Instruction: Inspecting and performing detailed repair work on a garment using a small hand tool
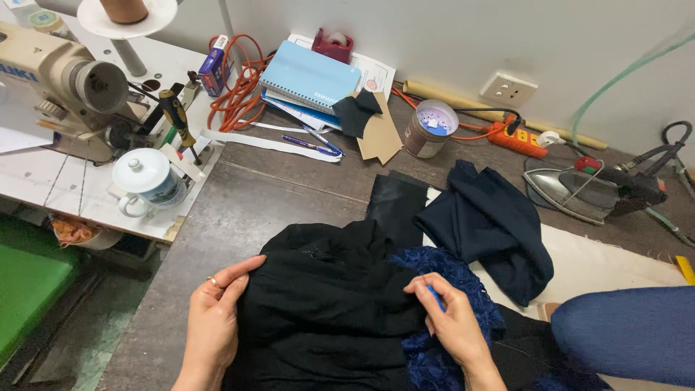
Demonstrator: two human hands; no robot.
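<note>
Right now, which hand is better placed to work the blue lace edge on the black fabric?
Right. The right hand pinches a small blue tool at the blue lace trim; the left hand lies flat on the black fabric, far side.

I have 1 view only, from the camera worn on the head, so no 2nd view shares any part of the scene. It looks steeply down and forward over a dark table (239, 210), close to the work. My left hand (215, 322) enters at 7 o'clock and my right hand (452, 322) at 5 o'clock, both near the lens, on black fabric (326, 304) at 6 o'clock. The far wall (463, 36) runs across 12 o'clock. A sewing machine (61, 90) sits at 10 o'clock, an iron (579, 188) at 3 o'clock. A green floor patch (29, 282) shows at 8 o'clock.
</note>
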